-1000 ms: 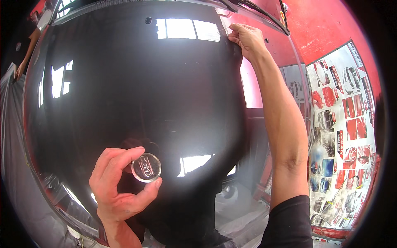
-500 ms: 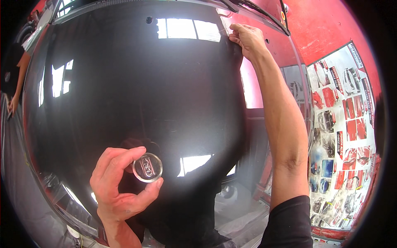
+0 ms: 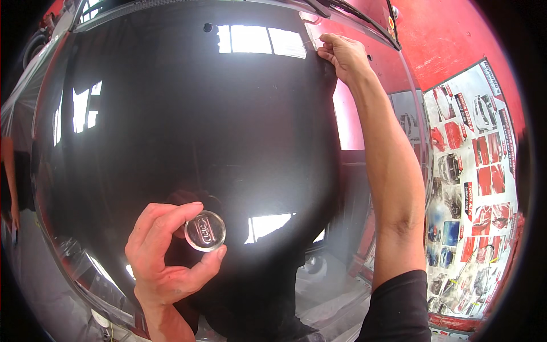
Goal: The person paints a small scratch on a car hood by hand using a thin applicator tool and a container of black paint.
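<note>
Below me spreads a shiny black car hood [image 3: 171,114] with bright window reflections on it. Over its near part, my left hand [image 3: 162,251] grips a small round disc [image 3: 205,231] between thumb and fingers. The disc has a clear, glossy rim and a raised emblem on a dark face. My right arm stretches far forward to the right side of the hood, where my right hand [image 3: 345,56] is closed in a pinch. A thin pale strand [image 3: 310,41] shows at its fingertips; its exact kind is too small to tell.
Wiper arms [image 3: 364,20] lie at the windshield base. To the right, a poster with car pictures [image 3: 473,188] stands by a red surface [image 3: 450,34]. At the far left, another person's arm [image 3: 10,182] hangs beside a grey plastic-like sheet [image 3: 31,268].
The other person at the far left has moved nearer to me along the edge of the view. The disc in my left hand has turned slightly. My right hand has barely moved.
</note>
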Demonstrator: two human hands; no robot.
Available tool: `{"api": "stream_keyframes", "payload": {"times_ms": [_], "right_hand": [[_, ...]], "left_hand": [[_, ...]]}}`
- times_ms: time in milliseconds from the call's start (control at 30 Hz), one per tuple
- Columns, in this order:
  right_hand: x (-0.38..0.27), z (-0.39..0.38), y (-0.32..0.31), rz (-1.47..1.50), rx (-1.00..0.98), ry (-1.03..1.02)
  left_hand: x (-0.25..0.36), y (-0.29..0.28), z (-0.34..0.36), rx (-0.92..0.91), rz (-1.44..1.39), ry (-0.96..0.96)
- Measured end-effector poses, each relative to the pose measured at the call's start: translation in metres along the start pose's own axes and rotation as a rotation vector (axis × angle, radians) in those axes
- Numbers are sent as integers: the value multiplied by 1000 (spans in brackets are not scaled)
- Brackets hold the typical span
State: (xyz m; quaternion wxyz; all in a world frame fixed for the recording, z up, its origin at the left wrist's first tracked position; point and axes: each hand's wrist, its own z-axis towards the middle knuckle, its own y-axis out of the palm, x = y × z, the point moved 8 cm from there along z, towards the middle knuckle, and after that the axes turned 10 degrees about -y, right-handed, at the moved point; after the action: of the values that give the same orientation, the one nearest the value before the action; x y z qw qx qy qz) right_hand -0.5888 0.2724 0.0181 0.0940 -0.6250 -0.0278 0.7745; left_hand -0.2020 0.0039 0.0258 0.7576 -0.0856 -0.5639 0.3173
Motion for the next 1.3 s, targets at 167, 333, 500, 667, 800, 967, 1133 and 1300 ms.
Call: {"api": "stream_keyframes", "payload": {"times_ms": [167, 333, 500, 667, 800, 967, 1133, 1300], "right_hand": [[-1, -2, -1, 81, 10, 2], [-25, -13, -18, 351, 14, -1], [-68, -84, -66, 476, -178, -103], [-60, -247, -112, 421, -200, 109], [-35, -342, -125, 603, -287, 245], [0, -434, -126, 845, -408, 508], [2, -471, -131, 933, -393, 614], [-5, -472, -134, 807, -436, 631]], "left_hand": [[-1, -1, -1, -3, -3, -2], [1, -6, -1, 4, -22, -35], [2, -8, -3, 10, 17, -9], [-5, -9, -4, 10, 38, -47], [-7, -4, -7, 21, 103, -18], [-17, -1, -10, 6, 122, -78], [-25, -5, -9, 38, 106, -80], [-38, -10, -12, 86, 12, -150]]}}
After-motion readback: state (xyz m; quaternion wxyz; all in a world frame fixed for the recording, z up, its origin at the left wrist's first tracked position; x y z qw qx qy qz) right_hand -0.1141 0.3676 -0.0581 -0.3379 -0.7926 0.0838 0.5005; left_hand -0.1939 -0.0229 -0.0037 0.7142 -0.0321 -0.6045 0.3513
